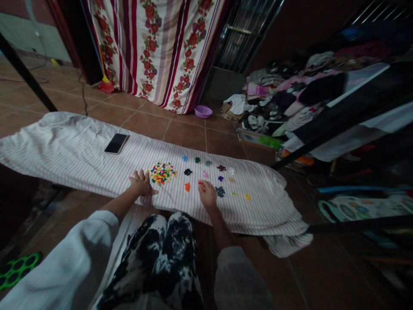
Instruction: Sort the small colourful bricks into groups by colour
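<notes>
Curling its fingers together, the right hand (208,196) is hovering or resting low over the striped cloth (80,137), with red pieces (200,182) showing at its fingertips; whether it is pinching them or they are lying beneath, I cannot tell. Palm down and fingers spreading apart, the left hand (141,184) is pressing on the cloth just beside the left edge of the mixed pile (163,173), its wrist crossing near the cloth's near edge.

Sorted piles are sitting close around the right hand: the orange pile (187,187) is lying to its left, the pink pile (205,175) just beyond it, and the slate pile (220,191) right beside it, leaving little side room. Between the mixed pile and the black pile (187,172) a narrow strip of cloth is showing. The yellow pile (248,196) is lying farthest right, with a wide bare stretch of cloth running past it. Along the far edge the phone (116,143) is resting, well apart from the sorted piles, more open cloth spreading to its left.
</notes>
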Available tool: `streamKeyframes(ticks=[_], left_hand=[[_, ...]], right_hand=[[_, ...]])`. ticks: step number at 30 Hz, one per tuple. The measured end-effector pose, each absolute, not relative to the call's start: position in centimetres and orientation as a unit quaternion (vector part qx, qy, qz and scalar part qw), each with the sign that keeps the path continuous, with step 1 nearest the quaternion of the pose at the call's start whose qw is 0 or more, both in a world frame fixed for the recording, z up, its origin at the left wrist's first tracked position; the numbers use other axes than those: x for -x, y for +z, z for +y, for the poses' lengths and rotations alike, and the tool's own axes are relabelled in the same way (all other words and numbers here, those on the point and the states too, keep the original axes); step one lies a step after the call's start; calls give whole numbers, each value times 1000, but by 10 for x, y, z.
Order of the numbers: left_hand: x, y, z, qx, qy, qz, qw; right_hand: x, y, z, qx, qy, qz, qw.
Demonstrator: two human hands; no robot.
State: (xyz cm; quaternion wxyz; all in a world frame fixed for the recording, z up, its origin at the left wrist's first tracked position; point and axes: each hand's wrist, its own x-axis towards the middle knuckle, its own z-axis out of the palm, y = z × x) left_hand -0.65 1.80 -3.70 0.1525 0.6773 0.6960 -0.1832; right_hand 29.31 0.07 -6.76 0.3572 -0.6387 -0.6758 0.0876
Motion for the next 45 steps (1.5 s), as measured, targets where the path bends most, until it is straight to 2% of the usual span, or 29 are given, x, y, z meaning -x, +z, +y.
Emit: streamKeyframes(ticks=[12,22,36,45], left_hand=[[8,-39,18,-676,-172,699,156],[8,-39,18,-679,-179,697,149],[6,-35,18,-676,-175,700,153],[4,-29,19,-669,-190,698,172]], right_hand=[[-320,-71,9,668,62,-695,258],[-324,-82,10,658,62,-715,229],[-321,-80,5,657,54,-703,268],[-274,-66,0,604,80,-729,313]])
